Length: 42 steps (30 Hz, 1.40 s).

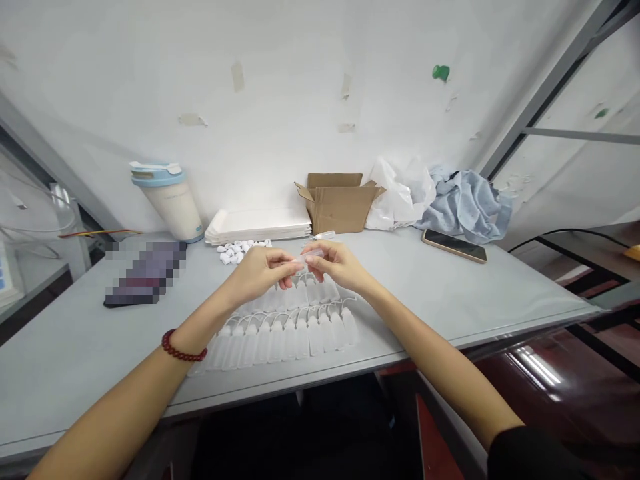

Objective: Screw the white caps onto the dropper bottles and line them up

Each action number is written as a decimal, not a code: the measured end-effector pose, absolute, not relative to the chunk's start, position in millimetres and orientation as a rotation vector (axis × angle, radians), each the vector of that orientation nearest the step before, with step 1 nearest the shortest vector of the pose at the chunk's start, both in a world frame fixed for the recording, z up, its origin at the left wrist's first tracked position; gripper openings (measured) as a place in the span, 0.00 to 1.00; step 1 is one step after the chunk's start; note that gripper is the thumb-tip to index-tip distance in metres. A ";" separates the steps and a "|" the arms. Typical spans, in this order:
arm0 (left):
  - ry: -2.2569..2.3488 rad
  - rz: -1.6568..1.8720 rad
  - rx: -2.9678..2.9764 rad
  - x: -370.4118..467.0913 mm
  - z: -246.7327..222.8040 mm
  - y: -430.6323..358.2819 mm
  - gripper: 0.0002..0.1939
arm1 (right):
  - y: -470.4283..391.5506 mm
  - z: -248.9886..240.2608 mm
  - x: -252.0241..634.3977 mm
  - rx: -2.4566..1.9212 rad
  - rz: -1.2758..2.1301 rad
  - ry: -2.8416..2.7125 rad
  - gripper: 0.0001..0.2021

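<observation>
Above the middle of the table, my left hand [261,272] and my right hand [340,265] meet fingertip to fingertip. My right thumb and fingers pinch a small translucent plastic tube [314,253]. The fingers of my left hand are closed at its left end, where a bit of white shows; whether that is a separate part is hidden. Below the hands lie two rows of translucent plastic tubes [295,340] with white tops and thin white looped cords. Behind my left hand is a heap of small white pieces [241,251]. A single white-topped tube [326,235] lies behind the hands.
Along the wall stand a blue-lidded cup [170,203], a stack of white trays or sheets [260,225], an open cardboard box [343,208], a white plastic bag [400,193] and a light blue cloth [467,203]. A phone [454,245] lies right, a blurred dark item [147,273] left.
</observation>
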<state>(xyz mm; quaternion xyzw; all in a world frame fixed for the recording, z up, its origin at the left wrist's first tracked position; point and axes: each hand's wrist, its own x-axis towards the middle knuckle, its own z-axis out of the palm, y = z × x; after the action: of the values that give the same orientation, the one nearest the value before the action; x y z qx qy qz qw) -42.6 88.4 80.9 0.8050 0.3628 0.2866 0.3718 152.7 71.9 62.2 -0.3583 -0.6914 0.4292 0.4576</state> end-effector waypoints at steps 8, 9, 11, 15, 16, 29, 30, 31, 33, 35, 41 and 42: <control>0.891 0.956 2.629 -38.9 74.8 86.2 0.16 | 72.2 60.4 151.8 -0.892 1.223 -1.591 0.14; 0.906 0.882 2.527 -39.5 77.5 85.4 0.16 | 72.2 60.4 151.4 -0.866 1.239 -1.578 0.14; 0.896 0.700 2.305 -41.6 83.9 83.6 0.18 | 71.5 60.7 150.7 -0.830 1.255 -1.594 0.14; 0.832 0.557 1.914 -44.2 90.7 83.9 0.19 | 67.8 62.2 149.1 -0.874 0.996 -1.752 0.14; 0.825 0.546 1.816 -44.2 90.6 84.9 0.19 | 66.8 62.5 148.5 -0.893 0.869 -1.797 0.14; 0.826 0.890 2.668 -36.8 73.2 85.6 0.21 | 70.4 56.4 144.6 -1.141 0.533 -1.944 0.16; 0.813 0.936 2.738 -36.6 72.2 86.2 0.20 | 70.0 56.8 144.7 -1.149 0.542 -1.928 0.17; 0.814 0.964 2.774 -36.9 72.1 86.9 0.20 | 69.3 57.6 144.6 -1.149 0.557 -1.908 0.17; 0.852 0.924 2.722 -38.8 75.0 88.3 0.19 | 67.1 59.9 144.2 -1.133 0.589 -1.874 0.17; 0.870 0.763 2.536 -41.6 80.4 89.3 0.19 | 65.3 61.7 143.8 -1.097 0.590 -1.871 0.16; 0.841 0.596 2.297 -43.4 87.5 84.7 0.20 | 66.9 59.2 143.4 -1.013 0.491 -1.932 0.13; 0.845 0.670 2.379 -42.3 86.0 83.2 0.20 | 67.2 58.6 143.3 -1.029 0.508 -1.911 0.13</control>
<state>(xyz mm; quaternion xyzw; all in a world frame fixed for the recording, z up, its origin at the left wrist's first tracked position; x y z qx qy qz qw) -42.3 83.2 86.0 0.8790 0.3123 0.2475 0.2619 143.3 67.2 58.6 -0.4145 -0.7695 0.2044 0.4407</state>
